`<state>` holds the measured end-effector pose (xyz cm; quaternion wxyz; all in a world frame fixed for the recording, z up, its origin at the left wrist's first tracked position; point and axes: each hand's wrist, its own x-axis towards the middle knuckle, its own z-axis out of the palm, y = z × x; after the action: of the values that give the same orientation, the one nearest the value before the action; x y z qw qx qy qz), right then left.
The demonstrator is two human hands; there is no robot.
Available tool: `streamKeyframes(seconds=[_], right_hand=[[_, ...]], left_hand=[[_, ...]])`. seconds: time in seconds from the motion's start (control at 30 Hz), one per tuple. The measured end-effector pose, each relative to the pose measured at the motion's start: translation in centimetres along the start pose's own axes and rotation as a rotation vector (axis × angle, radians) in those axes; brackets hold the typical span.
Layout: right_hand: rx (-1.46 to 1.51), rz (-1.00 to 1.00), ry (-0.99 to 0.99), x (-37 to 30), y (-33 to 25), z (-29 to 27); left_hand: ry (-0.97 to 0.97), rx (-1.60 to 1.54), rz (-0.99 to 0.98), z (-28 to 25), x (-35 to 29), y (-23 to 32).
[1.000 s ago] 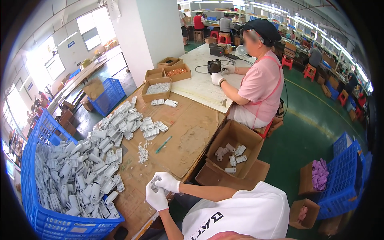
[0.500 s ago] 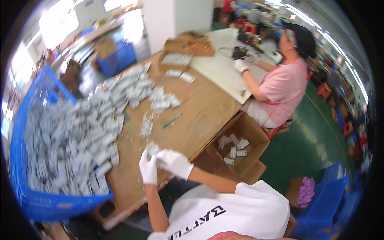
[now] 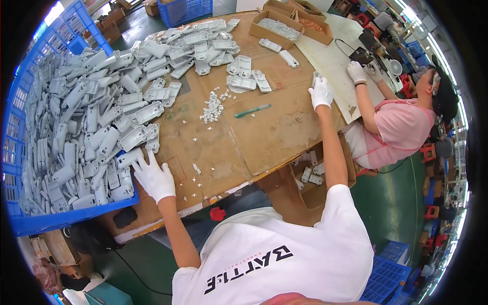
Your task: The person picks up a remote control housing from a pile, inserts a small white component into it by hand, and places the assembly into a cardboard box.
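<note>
My left hand (image 3: 154, 178), in a white glove, has its fingers spread, its fingertips beside a pale grey plastic housing (image 3: 130, 158) at the near edge of a big heap of such housings (image 3: 91, 132). My right hand (image 3: 321, 94), gloved too, reaches far right to where the brown board meets a white tabletop. Its fingers are closed around a small grey-white plastic piece (image 3: 316, 76), mostly hidden by the glove. Between my hands lie a pile of tiny white parts (image 3: 212, 108) and a teal pen (image 3: 252, 111).
A blue crate (image 3: 76, 216) holds much of the heap at left. Boxes of clear parts (image 3: 257, 33) and orange parts (image 3: 325, 38) stand at the back. A carton (image 3: 316, 197) with housings sits below the table's right edge. A co-worker in pink (image 3: 404, 124) works at right.
My hands have parted from close together near the table's front edge. The left went to the heap, the right far out to the right with the small piece. The view has shifted.
</note>
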<state>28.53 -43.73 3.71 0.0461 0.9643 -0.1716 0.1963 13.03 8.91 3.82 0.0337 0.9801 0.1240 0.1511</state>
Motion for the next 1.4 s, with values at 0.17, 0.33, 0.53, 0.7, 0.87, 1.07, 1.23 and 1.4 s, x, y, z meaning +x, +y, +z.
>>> streamKeyframes(seconds=[0.17,0.33,0.53,0.7,0.87,1.07,1.23,1.4], right_hand=[[0.418,-0.601,0.282,-9.5,-8.8,-3.4],[0.647,-0.476,0.143,-15.7,-14.9,-3.4],[0.762,-0.563,0.221,-15.0,-17.8,-5.7],[0.331,-0.617,0.253,-13.9,-25.3,-3.4],[0.395,-0.497,0.22,-14.4,-25.4,-1.4],[0.457,-0.4,-0.026,-13.7,-25.3,-3.4],[0.504,-0.396,-0.298,-13.1,-25.0,-5.8],[0.361,-0.482,-0.285,-14.6,-24.8,-5.9]], left_hand=[[-0.014,-0.087,0.019,0.9,0.0,-0.2],[0.007,-0.187,0.104,1.8,0.1,-1.3],[-0.057,-0.232,0.028,0.0,0.3,1.3],[0.044,-0.401,0.104,2.2,-1.0,-1.9],[-0.106,-0.138,-0.003,2.1,-1.5,-0.8],[0.081,-0.336,0.029,6.3,-0.7,-2.9],[0.107,-0.478,-0.021,4.7,-0.1,-3.2],[0.273,-0.512,-0.002,1.5,0.1,-2.9]])
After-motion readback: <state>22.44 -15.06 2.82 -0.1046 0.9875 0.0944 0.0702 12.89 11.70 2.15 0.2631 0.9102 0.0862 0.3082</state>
